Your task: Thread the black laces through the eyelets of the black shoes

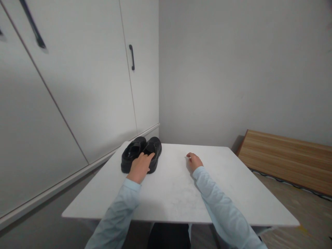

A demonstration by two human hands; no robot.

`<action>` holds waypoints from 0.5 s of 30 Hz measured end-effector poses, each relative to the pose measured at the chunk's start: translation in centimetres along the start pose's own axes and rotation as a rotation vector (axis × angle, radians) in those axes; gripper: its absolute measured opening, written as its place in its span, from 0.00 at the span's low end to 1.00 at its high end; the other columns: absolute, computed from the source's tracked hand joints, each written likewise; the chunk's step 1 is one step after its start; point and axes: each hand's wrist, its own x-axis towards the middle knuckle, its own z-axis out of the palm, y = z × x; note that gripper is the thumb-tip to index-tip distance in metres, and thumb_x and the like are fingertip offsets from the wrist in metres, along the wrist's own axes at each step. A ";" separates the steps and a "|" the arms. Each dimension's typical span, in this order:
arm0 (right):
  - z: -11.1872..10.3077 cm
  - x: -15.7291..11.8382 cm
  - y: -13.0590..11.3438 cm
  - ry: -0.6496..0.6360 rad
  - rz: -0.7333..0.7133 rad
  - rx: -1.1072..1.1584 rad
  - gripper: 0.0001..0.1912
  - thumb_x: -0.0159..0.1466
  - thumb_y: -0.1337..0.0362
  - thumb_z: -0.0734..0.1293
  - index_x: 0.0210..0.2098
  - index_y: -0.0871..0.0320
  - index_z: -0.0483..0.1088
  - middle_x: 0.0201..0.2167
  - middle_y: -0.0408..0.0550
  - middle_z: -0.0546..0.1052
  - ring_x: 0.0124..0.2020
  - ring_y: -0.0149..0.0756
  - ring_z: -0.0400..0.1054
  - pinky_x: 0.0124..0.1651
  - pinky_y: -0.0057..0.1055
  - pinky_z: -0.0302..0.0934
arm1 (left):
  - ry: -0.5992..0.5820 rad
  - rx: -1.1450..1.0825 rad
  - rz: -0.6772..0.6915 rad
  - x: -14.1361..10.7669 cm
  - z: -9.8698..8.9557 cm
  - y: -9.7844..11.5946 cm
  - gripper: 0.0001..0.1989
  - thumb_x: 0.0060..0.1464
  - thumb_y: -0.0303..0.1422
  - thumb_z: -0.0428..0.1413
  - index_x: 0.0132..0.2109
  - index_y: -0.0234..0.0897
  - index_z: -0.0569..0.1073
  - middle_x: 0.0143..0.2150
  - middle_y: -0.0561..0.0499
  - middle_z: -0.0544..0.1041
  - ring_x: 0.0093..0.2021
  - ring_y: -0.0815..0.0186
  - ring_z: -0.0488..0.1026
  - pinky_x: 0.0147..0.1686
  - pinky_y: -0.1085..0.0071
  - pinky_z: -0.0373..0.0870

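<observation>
A pair of black shoes (132, 151) stands side by side at the far left of the white table (176, 193), toes pointing away from me. My left hand (141, 166) is at the back of the right-hand shoe (155, 147). Its fingers reach over the shoe's opening and the thumb is low by the heel, so the hand closes on that shoe. Part of the heel is hidden behind the hand. My right hand (194, 161) is over the table to the right, apart from the shoes. Its fingers are curled in, and nothing shows in them.
White cabinet doors (85, 86) with dark handles (131, 57) rise along the left, close to the table. A grey wall (233, 69) stands behind. On the floor at the right is a wood-grain board (285, 159), with a dark cable (285, 183) along its lower edge.
</observation>
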 end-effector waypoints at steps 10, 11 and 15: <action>0.0 0.0 -0.1 -0.024 0.003 -0.029 0.16 0.57 0.78 0.59 0.39 0.57 0.70 0.40 0.49 0.75 0.41 0.34 0.68 0.44 0.27 0.57 | -0.132 0.036 -0.091 0.9 -1.9 1.6 0.26 0.50 0.31 0.58 0.57 0.40 0.62 0.47 0.41 0.74 0.52 0.54 0.67 0.41 0.61 0.68; -0.1 0.0 -0.1 -0.029 0.003 -0.033 0.15 0.57 0.77 0.59 0.39 0.57 0.70 0.39 0.49 0.76 0.41 0.34 0.68 0.43 0.27 0.57 | -0.132 0.035 -0.110 1.1 -2.0 1.9 0.24 0.51 0.33 0.57 0.55 0.39 0.63 0.46 0.40 0.74 0.51 0.53 0.68 0.42 0.60 0.67; -0.2 0.0 -0.2 -0.046 0.006 -0.057 0.13 0.58 0.76 0.59 0.38 0.57 0.71 0.38 0.50 0.76 0.41 0.35 0.68 0.42 0.27 0.57 | -0.024 0.072 -0.141 1.1 -2.4 3.3 0.18 0.54 0.36 0.55 0.51 0.36 0.67 0.44 0.40 0.74 0.48 0.52 0.70 0.44 0.57 0.63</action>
